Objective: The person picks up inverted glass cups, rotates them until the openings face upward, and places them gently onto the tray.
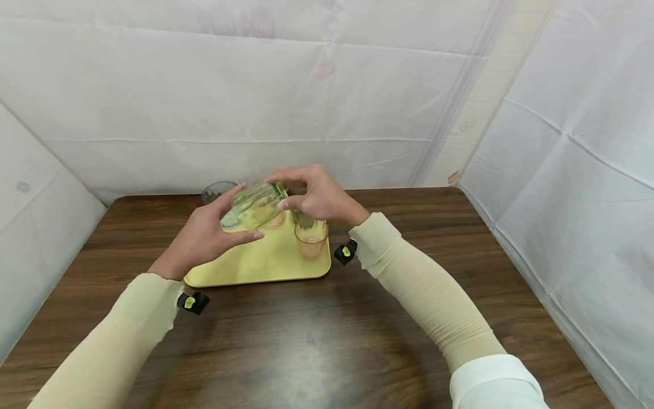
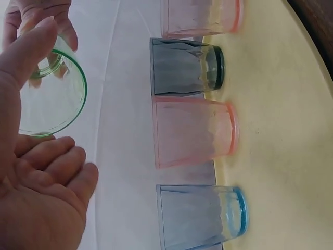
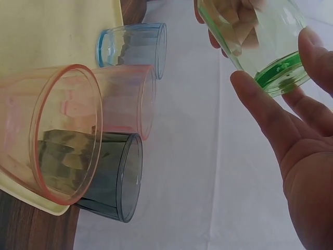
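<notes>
Head view: left hand (image 1: 204,236) and right hand (image 1: 319,196) hold green glass (image 1: 255,205) tilted sideways above tray (image 1: 265,267) far edge, fingers curled round mouth and base, supporting both ends; four glasses stand along that edge

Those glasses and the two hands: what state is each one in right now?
Green glass: empty, tipped on its side in the air, held at both ends.
Left hand: grips its rim end.
Right hand: grips its base end.
Four other glasses: upright on the yellow tray, empty.
</notes>
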